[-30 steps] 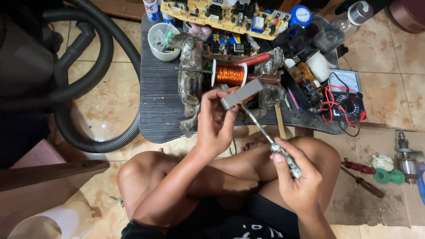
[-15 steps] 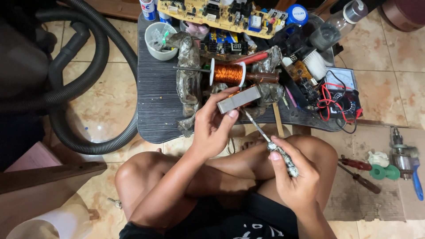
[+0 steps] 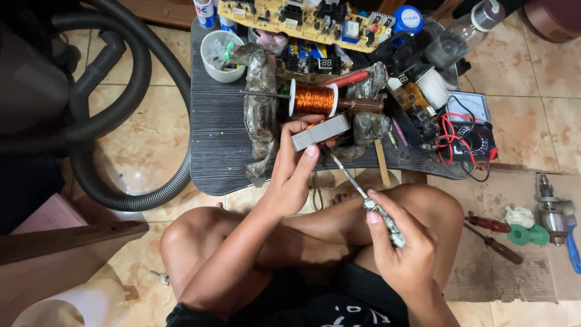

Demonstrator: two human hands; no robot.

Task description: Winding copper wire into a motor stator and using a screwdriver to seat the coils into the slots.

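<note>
My left hand holds a small grey rectangular metal block above the near edge of the dark low table. In my right hand is a thin metal tool with a wrapped handle; its tip reaches the underside of the block. Just behind the block a spool of copper wire sits on a rod across a taped winding stand. I sit cross-legged on the tiled floor, both hands over my knees.
Circuit boards, a white cup, a bottle and a multimeter with red and black leads crowd the table. A black vacuum hose loops at left. Screwdrivers and a drill lie on cardboard at right.
The two hands keep their hold on block and tool with only slight shifts. The view has drifted a little, so the table and floor items sit slightly lower and to the left.
</note>
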